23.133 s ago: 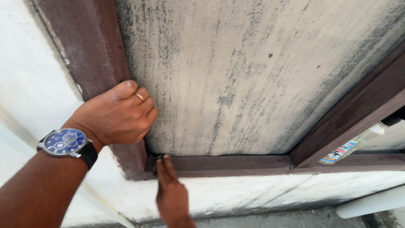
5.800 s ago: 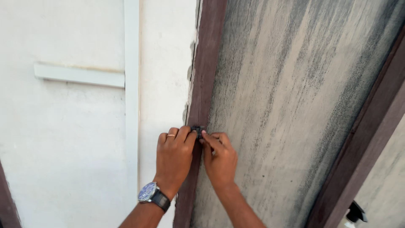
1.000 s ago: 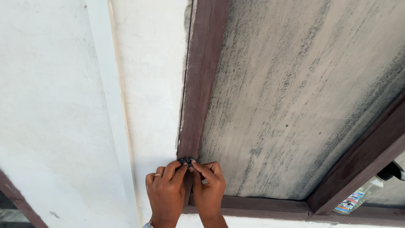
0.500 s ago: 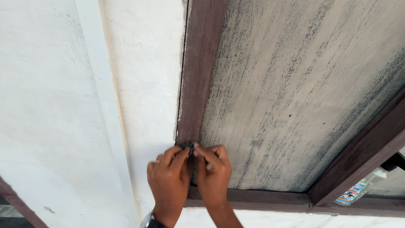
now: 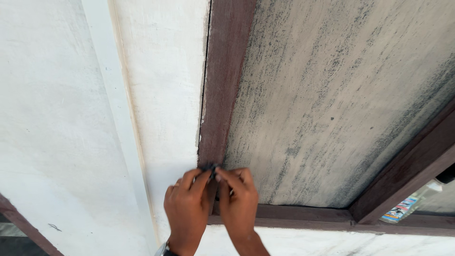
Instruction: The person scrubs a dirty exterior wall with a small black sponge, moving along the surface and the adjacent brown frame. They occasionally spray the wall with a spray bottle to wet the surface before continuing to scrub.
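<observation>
Dark-brown wooden window frame (image 5: pixel 222 85) carries a small black object (image 5: pixel 209 167) on its left upright; left hand (image 5: pixel 187 213) and right hand (image 5: pixel 238 206) pinch it, slightly higher than a second ago, near the lower corner.

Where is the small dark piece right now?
Head view, lower centre: the small dark piece is pinched between the left hand and right hand, against the brown frame.
</observation>
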